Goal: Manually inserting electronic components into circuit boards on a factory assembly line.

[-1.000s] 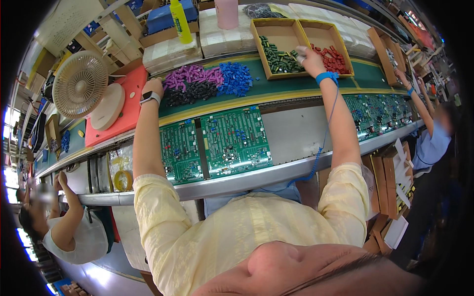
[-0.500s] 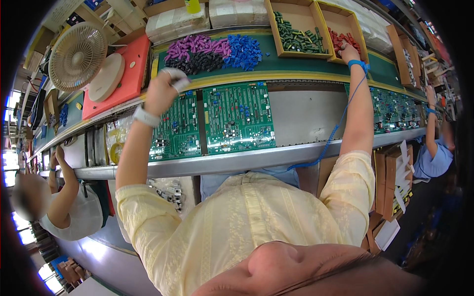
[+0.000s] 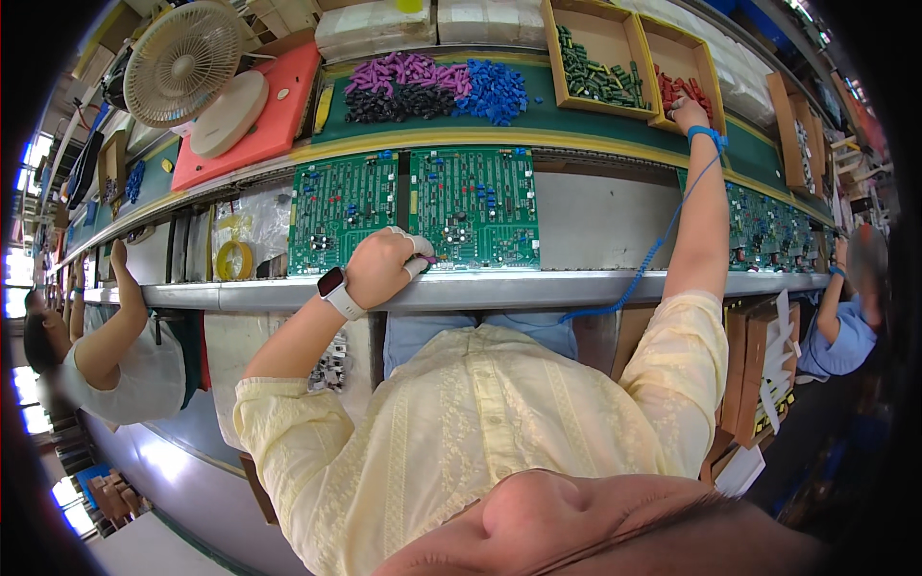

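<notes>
My left hand (image 3: 382,269), with a watch on the wrist and white finger cots, is closed at the front edge of the right green circuit board (image 3: 475,202), pinching a small purple component (image 3: 428,259). A second green circuit board (image 3: 344,213) lies just left of it. My right hand (image 3: 686,113), wearing a blue wrist strap (image 3: 708,135) with a coiled cord, reaches into the wooden tray of red components (image 3: 678,88). Its fingertips are buried among the parts. Piles of purple (image 3: 403,69), black (image 3: 384,102) and blue components (image 3: 495,91) lie behind the boards.
A wooden tray of green components (image 3: 595,77) stands left of the red one. A fan (image 3: 182,58), a red mat (image 3: 274,115) and a yellow tape roll (image 3: 229,259) are to the left. More boards (image 3: 768,230) lie to the right. Co-workers sit at far left (image 3: 106,355) and far right (image 3: 845,317).
My left hand has come back from the coloured piles to the boards' front edge. My right hand has shifted from the green tray's edge into the red tray.
</notes>
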`<state>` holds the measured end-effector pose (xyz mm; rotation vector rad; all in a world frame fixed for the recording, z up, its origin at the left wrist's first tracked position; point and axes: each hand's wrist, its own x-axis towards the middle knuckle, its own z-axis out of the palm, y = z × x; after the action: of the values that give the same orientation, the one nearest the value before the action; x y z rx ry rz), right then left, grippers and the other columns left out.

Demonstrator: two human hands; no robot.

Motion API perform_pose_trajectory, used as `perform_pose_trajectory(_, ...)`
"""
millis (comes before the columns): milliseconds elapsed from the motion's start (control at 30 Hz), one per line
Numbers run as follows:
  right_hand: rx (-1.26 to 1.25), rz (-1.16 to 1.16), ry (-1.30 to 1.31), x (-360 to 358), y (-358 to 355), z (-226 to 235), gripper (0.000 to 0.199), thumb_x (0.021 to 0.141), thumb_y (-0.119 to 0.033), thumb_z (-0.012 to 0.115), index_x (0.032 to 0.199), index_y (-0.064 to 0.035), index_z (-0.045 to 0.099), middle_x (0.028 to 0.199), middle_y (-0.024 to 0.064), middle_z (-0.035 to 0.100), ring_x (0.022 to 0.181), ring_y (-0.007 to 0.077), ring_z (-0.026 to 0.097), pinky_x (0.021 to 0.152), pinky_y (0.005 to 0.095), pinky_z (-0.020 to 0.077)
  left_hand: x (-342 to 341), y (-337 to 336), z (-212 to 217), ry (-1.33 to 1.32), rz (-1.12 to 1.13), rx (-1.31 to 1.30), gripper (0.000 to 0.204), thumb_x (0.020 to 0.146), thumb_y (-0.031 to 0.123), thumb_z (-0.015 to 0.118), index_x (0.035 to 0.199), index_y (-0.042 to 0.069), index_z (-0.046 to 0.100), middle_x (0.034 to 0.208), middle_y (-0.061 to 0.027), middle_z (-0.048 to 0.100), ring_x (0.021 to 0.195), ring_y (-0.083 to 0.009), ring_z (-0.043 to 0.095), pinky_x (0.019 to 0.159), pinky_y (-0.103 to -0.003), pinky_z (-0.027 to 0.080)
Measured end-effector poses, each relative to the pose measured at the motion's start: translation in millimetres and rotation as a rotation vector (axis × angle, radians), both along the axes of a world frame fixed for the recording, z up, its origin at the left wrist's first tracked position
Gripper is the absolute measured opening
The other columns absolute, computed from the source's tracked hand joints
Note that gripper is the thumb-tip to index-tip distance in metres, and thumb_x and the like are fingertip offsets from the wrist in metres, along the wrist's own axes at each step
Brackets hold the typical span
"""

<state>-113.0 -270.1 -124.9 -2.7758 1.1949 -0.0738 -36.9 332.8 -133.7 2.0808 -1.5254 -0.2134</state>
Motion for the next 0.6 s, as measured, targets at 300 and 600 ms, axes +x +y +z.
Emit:
perform_pose_trajectory(300,-0.048,-0.052,-0.071,-2,10,2,0.029,0.079,-0.021,0.056,0.102,-0.0037,0.060,0.107,0.0175,0.059,0.101,0.0337,0.055,0.086,0.0406,0.0434,-2,3,-2,-0.068,0.027,0.014,0.010,0.072,0.012,0.061,0.080,0.009,0.064,0.071,-0.0107,0.061,0.071,-0.0274,0.059,0.062,-0.038,0.047)
perform_pose_trajectory(600,-0.114,-0.113,-0.375,-6,25,12,0.029,0.079,-0.020,0.055,0.103,-0.0043,0.060,0.106,0.0192,0.059,0.099,0.0357,0.054,0.086,0.0423,0.0431,-2,0,4,-0.164,-0.071,0.099,0.009,0.072,0.014,0.059,0.079,0.012,0.064,0.070,-0.0081,0.061,0.069,-0.0259,0.059,0.060,-0.037,0.047)
